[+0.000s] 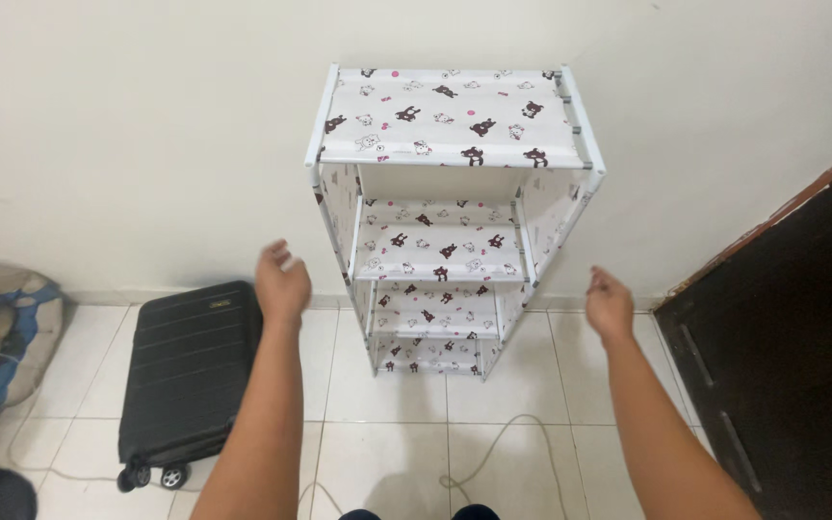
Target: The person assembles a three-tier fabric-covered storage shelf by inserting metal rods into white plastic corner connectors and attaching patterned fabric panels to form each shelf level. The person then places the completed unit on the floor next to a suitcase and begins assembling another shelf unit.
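Room: pale wall, white tiled floor (387,404).
Shelf (450,221): frame centre, against wall; white cloth tiers, small bear print.
Your left hand (282,281): open, empty, beside shelf.
Your right hand (610,304): open, empty.
Suitcase (185,371): black, lower left.

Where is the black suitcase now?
In the head view, the black suitcase lies on the tiled floor at lower left, left of the printed fabric shelf, beside the left hand.

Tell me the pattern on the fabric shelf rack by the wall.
The shelf rack is white fabric printed with small dark-brown and white cartoon animals and pink dots, seen in the head view.
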`<state>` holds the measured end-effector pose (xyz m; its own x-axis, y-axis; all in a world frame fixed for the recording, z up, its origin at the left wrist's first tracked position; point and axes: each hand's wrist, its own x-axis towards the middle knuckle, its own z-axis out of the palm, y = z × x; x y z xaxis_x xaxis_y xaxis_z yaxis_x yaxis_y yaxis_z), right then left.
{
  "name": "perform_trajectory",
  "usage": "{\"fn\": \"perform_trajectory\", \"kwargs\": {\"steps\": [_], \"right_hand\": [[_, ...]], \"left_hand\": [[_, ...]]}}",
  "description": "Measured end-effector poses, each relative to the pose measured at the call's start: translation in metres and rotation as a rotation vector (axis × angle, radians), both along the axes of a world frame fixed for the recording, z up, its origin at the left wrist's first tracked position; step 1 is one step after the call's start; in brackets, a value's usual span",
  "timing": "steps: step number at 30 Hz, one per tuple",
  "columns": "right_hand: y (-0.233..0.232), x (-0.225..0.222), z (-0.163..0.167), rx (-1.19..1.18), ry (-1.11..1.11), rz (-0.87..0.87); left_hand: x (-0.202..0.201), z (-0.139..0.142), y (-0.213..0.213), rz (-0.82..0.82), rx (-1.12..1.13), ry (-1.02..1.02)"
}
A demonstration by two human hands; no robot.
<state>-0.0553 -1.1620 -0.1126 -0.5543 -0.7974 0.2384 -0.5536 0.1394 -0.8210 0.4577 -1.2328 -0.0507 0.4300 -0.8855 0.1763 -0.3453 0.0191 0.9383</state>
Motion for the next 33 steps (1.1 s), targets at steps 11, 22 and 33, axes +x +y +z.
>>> {"fn": "perform_trajectory", "kwargs": {"steps": [11,22,33], "right_hand": [[-0.086,0.031,0.232,0.398,-0.271,0.057],[-0.067,0.074,0.204,0.339,0.021,0.022],[-0.056,0.071,0.225,0.496,0.081,-0.015]], "left_hand": [[-0.039,0.177,-0.093,-0.325,0.51,-0.351],[-0.045,0.183,-0.048,-0.235,0.527,-0.406],[-0.036,0.202,-0.048,-0.366,0.681,-0.478]]}}
